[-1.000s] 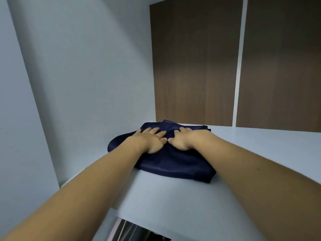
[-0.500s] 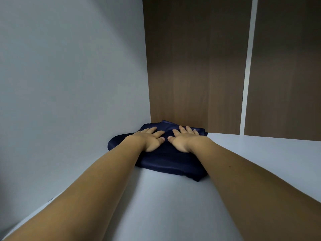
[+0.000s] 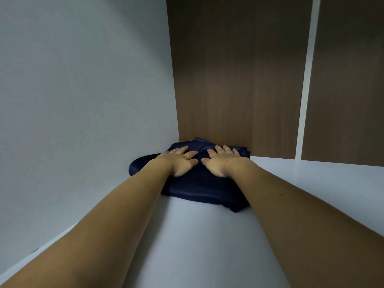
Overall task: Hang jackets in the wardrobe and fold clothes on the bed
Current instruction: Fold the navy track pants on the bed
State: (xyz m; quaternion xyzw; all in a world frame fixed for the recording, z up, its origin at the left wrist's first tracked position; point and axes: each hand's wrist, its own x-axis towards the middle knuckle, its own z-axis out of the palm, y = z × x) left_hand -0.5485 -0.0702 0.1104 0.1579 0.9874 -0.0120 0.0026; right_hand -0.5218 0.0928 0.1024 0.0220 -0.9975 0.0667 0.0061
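A folded dark navy garment [image 3: 199, 190] lies on a pale grey shelf [image 3: 207, 246], pushed into the back left corner against the side wall and the brown back panel. My left hand [image 3: 180, 161] rests flat on its top with straight fingers. Beside it, my right hand [image 3: 222, 161] presses down the same way, fingers spread toward the back panel. The thumbs of the two hands nearly meet. A rounded part of the garment sticks out to the left of my left wrist.
A pale grey side wall [image 3: 83, 100] closes the left. Brown wood-grain back panels [image 3: 239, 80] stand behind, split by a white vertical strip [image 3: 305, 80]. The shelf stretches on to the right [image 3: 332, 183].
Both hands and the garment have slid farther back on the shelf into the corner. The shelf's front edge and the space below it have left the view.
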